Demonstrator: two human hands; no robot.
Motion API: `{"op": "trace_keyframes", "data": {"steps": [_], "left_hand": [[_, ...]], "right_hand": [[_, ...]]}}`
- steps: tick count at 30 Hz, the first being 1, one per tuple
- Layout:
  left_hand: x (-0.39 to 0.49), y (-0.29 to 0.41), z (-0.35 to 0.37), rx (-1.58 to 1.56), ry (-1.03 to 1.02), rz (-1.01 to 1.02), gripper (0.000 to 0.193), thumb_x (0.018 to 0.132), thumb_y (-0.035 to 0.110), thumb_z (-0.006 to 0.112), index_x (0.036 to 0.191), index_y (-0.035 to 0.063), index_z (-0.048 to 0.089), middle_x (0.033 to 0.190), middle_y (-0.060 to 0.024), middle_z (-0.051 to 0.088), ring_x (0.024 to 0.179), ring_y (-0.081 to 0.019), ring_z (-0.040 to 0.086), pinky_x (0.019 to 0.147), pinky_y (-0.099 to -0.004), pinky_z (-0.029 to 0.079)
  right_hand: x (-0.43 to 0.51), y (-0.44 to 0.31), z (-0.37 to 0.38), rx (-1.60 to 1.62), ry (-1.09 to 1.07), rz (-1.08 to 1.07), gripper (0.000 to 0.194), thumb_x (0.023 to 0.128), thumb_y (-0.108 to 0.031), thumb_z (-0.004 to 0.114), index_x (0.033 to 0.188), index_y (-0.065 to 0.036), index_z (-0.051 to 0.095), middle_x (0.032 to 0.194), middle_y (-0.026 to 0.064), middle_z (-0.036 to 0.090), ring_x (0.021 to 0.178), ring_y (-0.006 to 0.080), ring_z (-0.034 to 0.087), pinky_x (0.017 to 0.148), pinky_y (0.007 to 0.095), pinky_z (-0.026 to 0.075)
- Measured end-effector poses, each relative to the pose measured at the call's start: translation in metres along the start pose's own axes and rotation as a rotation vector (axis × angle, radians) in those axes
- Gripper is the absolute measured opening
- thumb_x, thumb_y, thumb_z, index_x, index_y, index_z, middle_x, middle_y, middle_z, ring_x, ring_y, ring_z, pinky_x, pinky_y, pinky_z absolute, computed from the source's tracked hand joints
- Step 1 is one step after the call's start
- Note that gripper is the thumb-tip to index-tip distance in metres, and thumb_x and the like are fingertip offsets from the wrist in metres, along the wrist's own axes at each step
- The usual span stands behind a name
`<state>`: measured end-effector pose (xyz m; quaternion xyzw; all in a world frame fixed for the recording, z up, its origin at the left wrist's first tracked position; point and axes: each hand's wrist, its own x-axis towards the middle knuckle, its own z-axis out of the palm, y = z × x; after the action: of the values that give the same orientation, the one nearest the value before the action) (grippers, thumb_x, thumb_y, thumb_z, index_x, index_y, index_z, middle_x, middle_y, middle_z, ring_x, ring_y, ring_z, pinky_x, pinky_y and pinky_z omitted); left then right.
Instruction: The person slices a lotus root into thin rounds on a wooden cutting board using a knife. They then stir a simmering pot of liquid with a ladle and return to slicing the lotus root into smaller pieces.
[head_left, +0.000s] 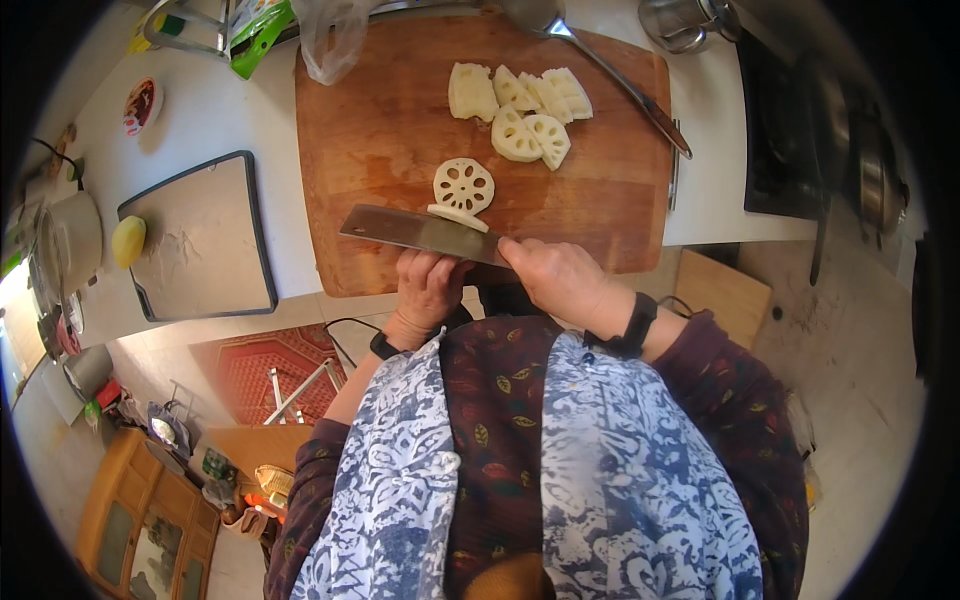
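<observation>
In my right hand is the handle end of a cleaver, its wide blade stretching left over the near part of a wooden cutting board. A thin slice of lotus root stands tilted against the blade's far side. Just beyond it, a round lotus root slice lies flat. My left hand is right behind the blade with curled fingers; whatever it holds is hidden by the blade. Several cut lotus root pieces lie in a group farther back on the board.
A metal spatula with a wooden grip crosses the board's back right corner. At left, a peeled potato-like vegetable rests at the edge of a dark-rimmed second board. A clear plastic bag overhangs the back left. A black cooktop is at right.
</observation>
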<state>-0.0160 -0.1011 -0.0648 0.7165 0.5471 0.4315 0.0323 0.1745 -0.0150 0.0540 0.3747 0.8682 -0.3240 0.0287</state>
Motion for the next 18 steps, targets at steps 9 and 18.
{"op": "trace_keyframes", "data": {"steps": [9, 18], "left_hand": [[-0.002, -0.007, -0.003, 0.039, 0.008, -0.041, 0.046, 0.072, 0.007, 0.077, 0.113, 0.008, 0.055, 0.114, -0.0119, 0.051, 0.107, -0.0349, 0.05, 0.09, -0.0428, 0.044], [-0.02, -0.019, 0.004, 0.158, -0.1, -0.03, 0.048, 0.075, 0.007, 0.071, 0.119, 0.0025, 0.053, 0.119, -0.0174, 0.047, 0.108, -0.0386, 0.046, 0.093, -0.0469, 0.042]], "right_hand": [[-0.016, -0.011, -0.017, -0.041, 0.123, -0.022, 0.03, 0.082, -0.004, 0.056, 0.112, -0.007, 0.059, 0.082, 0.0128, 0.062, 0.068, 0.0318, 0.064, 0.057, 0.0418, 0.052], [-0.065, -0.037, -0.061, -0.005, 0.023, 0.053, 0.02, 0.077, 0.0, 0.054, 0.096, -0.003, 0.051, 0.077, 0.016, 0.06, 0.071, 0.0373, 0.062, 0.059, 0.0445, 0.05]]}}
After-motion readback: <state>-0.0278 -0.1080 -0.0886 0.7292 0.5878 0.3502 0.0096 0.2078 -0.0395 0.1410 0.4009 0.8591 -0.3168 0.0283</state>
